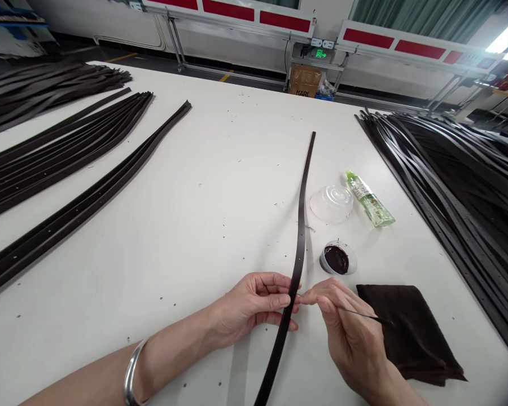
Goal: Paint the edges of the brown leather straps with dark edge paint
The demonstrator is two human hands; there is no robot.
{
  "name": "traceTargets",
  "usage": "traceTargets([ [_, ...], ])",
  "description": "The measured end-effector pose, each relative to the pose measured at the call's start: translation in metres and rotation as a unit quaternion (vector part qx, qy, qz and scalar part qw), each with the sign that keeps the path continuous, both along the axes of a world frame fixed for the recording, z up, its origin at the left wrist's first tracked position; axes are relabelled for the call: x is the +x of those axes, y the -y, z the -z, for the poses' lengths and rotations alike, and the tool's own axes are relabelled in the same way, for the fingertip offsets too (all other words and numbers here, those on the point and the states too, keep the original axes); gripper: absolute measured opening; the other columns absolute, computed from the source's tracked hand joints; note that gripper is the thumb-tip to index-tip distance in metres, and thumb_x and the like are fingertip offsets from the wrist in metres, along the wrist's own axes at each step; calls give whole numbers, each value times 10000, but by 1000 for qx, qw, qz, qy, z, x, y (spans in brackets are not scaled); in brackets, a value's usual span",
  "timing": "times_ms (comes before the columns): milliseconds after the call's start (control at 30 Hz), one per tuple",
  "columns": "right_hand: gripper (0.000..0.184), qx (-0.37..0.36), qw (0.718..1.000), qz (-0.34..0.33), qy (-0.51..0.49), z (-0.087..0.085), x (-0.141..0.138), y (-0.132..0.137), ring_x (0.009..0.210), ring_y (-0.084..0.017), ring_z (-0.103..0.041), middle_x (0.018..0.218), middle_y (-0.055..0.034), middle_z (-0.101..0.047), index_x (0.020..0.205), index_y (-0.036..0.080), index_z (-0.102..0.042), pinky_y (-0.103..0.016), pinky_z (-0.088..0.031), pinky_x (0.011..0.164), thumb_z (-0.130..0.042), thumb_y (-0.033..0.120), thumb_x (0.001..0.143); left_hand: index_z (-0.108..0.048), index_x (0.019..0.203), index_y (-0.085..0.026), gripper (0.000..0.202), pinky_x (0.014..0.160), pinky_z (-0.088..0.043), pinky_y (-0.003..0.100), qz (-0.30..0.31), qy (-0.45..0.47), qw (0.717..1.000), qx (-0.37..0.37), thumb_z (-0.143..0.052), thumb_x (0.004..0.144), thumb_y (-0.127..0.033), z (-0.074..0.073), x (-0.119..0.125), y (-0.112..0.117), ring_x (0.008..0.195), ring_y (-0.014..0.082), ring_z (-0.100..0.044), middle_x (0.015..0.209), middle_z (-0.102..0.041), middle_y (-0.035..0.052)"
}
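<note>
My left hand (254,304) pinches a long dark leather strap (301,225) that runs from the near edge up the white table (220,186), standing on its edge. Just right of it, my right hand (347,332) holds a thin dark-tipped stick (364,314), its near end touching the strap's side. Close behind my right hand sits a small clear cup of dark dye (337,258). A dark cloth (406,332) lies right of my right hand. A silver bracelet circles my left wrist.
An upturned clear lid (332,202) and a green bottle (369,198) lie beyond the dye cup. Piles of dark straps cover the right side (461,186) and the left side (59,152) of the table. Racks and a cardboard box (305,82) stand behind.
</note>
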State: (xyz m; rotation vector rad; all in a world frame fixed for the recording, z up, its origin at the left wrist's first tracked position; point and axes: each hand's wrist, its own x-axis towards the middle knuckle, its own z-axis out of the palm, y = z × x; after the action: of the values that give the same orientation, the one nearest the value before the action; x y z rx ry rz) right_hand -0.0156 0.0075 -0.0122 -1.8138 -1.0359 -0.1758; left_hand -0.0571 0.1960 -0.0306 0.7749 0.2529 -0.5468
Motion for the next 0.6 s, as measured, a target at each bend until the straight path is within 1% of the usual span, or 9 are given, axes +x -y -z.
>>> traceTargets([
  [67, 282, 19, 999, 20, -27, 2, -2, 4, 761, -162, -655, 821, -46, -676, 1019, 173, -614, -301, -538, 688, -368, 46, 967, -690, 969, -132, 175, 796, -592, 380, -4, -5, 1000, -1, -742, 805, -165, 2, -1, 0, 849, 165, -630, 912, -687, 75],
  [167, 309, 71, 991, 97, -50, 6, -3, 8, 855, -158, -673, 903, -47, -684, 1024, 183, -615, -310, -553, 794, -325, 80, 997, -694, 977, -139, 183, 798, -593, 374, -11, -11, 1000, -6, -746, 803, -164, 4, -1, 0, 865, 169, -645, 954, -697, 86],
  [200, 282, 76, 987, 124, -63, 7, -4, 8, 908, -166, -668, 947, -52, -680, 1022, 188, -609, -324, -548, 834, -341, 100, 1003, -697, 980, -142, 186, 795, -593, 366, -12, -11, 1000, -10, -748, 802, -163, 4, -1, 0, 857, 165, -648, 952, -697, 82],
  [267, 158, 60, 979, 155, -118, 11, -4, 4, 986, -187, -647, 1017, -57, -659, 993, 200, -592, -346, -538, 874, -440, 159, 995, -703, 996, -143, 199, 784, -593, 345, -13, -9, 1000, -17, -747, 802, -159, 4, -1, -1, 837, 153, -650, 935, -696, 74],
  [333, 10, 57, 967, 154, -193, 15, -4, -1, 962, -186, -644, 1007, -44, -635, 943, 210, -564, -331, -546, 849, -567, 205, 951, -706, 1015, -138, 213, 778, -593, 328, -11, -4, 1000, -22, -744, 806, -156, 3, -1, 0, 821, 144, -653, 921, -696, 72],
  [400, 124, 85, 954, 135, -255, 17, -3, -6, 886, -163, -639, 928, -15, -607, 892, 217, -533, -297, -560, 793, -657, 218, 899, -709, 995, -130, 196, 771, -593, 319, -10, -1, 1000, -26, -745, 803, -150, 3, -2, 1, 810, 143, -660, 899, -701, 74],
  [467, 198, 117, 943, 121, -288, 18, 0, -9, 836, -141, -624, 866, 10, -575, 857, 219, -514, -265, -562, 756, -712, 214, 856, -711, 953, -121, 151, 759, -595, 311, 0, 1, 999, -33, -739, 809, -158, 4, -3, 2, 786, 141, -666, 866, -705, 75],
  [533, 232, 137, 934, 129, -302, 16, 4, -8, 817, -127, -618, 848, 22, -564, 840, 219, -512, -242, -559, 742, -744, 214, 829, -713, 930, -116, 132, 749, -598, 311, 22, -2, 999, -42, -736, 813, -173, 4, -5, 4, 770, 143, -671, 850, -711, 79],
  [600, 238, 150, 928, 159, -302, 11, 10, -5, 815, -122, -625, 864, 24, -579, 849, 219, -524, -228, -554, 736, -760, 229, 819, -717, 942, -112, 158, 751, -603, 323, 51, -10, 998, -45, -745, 800, -175, 4, -7, 4, 765, 151, -678, 870, -719, 89],
])
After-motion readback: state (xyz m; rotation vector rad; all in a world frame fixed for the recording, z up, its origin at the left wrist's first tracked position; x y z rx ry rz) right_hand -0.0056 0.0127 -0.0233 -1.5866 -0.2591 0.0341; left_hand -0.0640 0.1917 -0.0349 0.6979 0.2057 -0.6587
